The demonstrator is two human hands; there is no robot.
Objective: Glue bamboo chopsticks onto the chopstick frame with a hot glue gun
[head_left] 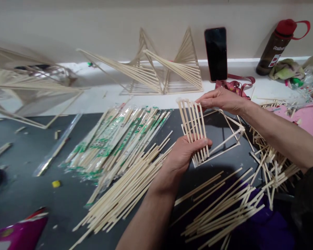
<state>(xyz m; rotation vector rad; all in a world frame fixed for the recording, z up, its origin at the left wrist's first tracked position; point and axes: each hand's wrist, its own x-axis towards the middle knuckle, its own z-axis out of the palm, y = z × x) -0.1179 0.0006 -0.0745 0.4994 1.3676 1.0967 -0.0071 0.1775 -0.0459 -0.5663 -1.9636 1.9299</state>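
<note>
Near the table's middle, a partly built stick frame is held up off the surface: one face carries a row of parallel sticks, the other faces show open outline only. Finished frames stand at the far edge; loose sticks and wrapped packs lie unused. Left hand grips the frame's lower end, fingers curled. Right hand pinches its upper corner, palm down.

One view only, worn on your head, looking forward and down, close over your hands, dark table below you, the wall straight ahead at the far edge
</note>
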